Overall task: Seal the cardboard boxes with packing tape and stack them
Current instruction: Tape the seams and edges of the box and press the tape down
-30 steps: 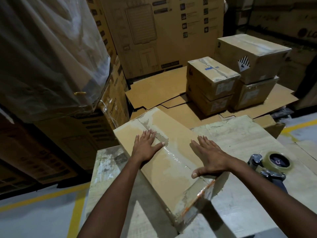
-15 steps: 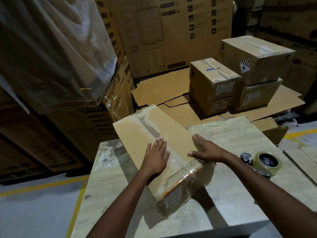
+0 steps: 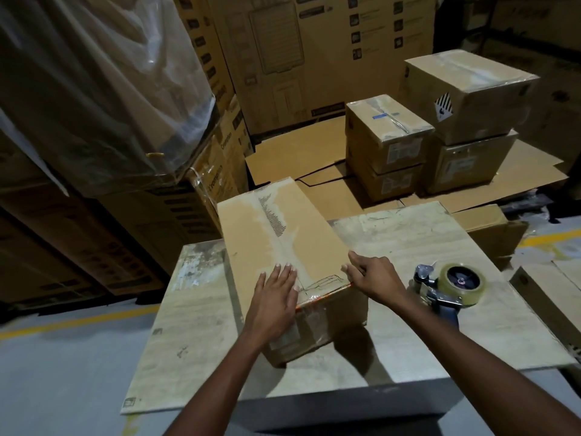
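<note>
A long brown cardboard box (image 3: 283, 234) lies on the pale work table (image 3: 408, 247), with clear tape along its top seam and over its near end. My left hand (image 3: 276, 297) lies flat on the box's near end, fingers straight, pressing the tape at the near edge. At the box's near right corner my right hand (image 3: 374, 275) rests, its fingers lying along the top edge. A tape dispenser (image 3: 452, 287) with a roll of clear tape sits on the table just right of my right hand, untouched.
Two stacks of sealed boxes (image 3: 386, 133) (image 3: 465, 92) stand on flattened cardboard (image 3: 292, 155) beyond the table. Large printed cartons (image 3: 314, 51) form a wall behind. A plastic-wrapped stack (image 3: 94, 83) looms at left. Another box (image 3: 493, 234) sits right of the table. Yellow floor lines (image 3: 78, 322) run at left.
Both hands have slid toward me along the box top to its near end. The box has turned and now lies further from me on the table.
</note>
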A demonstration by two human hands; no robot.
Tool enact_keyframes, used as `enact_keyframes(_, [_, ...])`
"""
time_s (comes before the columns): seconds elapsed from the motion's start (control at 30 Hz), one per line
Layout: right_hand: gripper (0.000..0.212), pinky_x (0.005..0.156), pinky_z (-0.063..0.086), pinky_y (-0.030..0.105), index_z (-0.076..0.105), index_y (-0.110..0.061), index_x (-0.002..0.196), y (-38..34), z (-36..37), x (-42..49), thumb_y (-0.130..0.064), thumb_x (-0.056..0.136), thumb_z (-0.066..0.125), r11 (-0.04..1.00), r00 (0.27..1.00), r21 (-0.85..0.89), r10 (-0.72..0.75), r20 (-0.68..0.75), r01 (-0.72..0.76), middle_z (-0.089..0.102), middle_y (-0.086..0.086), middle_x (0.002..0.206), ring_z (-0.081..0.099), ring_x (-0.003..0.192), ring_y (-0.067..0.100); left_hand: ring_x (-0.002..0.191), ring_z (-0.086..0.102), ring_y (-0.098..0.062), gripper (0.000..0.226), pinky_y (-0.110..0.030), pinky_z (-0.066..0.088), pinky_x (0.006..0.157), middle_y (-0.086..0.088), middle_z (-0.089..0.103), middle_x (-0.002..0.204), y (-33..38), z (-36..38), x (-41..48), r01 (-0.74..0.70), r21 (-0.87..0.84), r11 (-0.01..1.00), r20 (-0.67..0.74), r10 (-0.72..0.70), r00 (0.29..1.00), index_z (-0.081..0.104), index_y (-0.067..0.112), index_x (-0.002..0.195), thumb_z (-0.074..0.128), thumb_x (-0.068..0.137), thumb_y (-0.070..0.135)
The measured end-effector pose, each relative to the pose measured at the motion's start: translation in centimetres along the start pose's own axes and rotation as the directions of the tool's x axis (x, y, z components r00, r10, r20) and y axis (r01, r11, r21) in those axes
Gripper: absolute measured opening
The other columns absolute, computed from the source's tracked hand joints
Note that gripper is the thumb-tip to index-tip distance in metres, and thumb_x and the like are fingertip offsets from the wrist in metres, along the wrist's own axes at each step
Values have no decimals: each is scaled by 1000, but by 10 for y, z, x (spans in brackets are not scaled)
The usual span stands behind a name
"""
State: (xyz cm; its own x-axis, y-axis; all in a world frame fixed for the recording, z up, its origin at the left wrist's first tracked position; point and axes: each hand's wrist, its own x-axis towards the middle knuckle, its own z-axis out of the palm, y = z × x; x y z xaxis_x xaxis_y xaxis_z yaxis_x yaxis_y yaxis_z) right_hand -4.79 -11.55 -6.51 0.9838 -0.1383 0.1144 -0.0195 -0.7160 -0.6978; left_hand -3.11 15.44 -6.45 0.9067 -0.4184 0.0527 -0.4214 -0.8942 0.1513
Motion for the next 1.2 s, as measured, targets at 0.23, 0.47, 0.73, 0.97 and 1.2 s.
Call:
enact_keyframes(0.23, [41, 85, 57, 21, 69, -20, 134, 24, 4, -34, -41, 99, 67, 987, 991, 133, -76, -108, 90, 72, 5, 123, 74, 91, 7, 154, 2, 2, 57, -37, 7, 128, 15, 18, 166, -32, -3, 22, -192, -19, 981, 24, 193, 981, 27, 31, 160, 18, 108, 50])
enact_keyframes(0.47, [42, 103, 53, 27, 68, -22, 136, 22, 6, -47, -42, 100, 66, 974, 992, 196, -103, -74, 116, 67, 0, 134, 69, 114, 11, 153, -1, 6, 50, -34, 4, 127, 18, 14, 167, -49, -16, 41, -278, -43, 960, 86, 281, 956, 25, 34, 161, 28, 111, 43])
enact_keyframes(0.73, [31, 85, 56, 37, 76, -6, 118, 85, -14, -70, -29, 100, 68, 887, 857, 408, 372, -358, -215, 77, 10, 110, 70, 100, 24, 155, 21, -16, 81, -43, 13, 124, -3, 35, 164, 39, -5, 34, 11, -102, 995, -163, -28, 986, 50, 18, 151, 17, 94, 65])
enact_keyframes(0.97, [40, 84, 53, 43, 73, -7, 104, 172, -21, -93, -44, 99, 59, 483, 417, 680, 866, -277, -551, 73, 17, 107, 65, 101, 38, 158, -1, -17, 101, -45, -3, 126, -4, 12, 171, 113, 13, 44, 35, -76, 996, -52, -39, 998, 30, 17, 161, 6, 87, 82])
enact_keyframes(1.2, [77, 73, 58, 43, 69, -1, 114, 222, -14, -90, -73, 91, 51, 29, 415, 777, 857, 305, -629, 72, 17, 101, 71, 92, 37, 158, 4, -20, 109, -46, 1, 128, -6, 12, 171, 120, 24, 47, 86, -5, 996, -66, -86, 994, 23, 18, 162, 6, 81, 89])
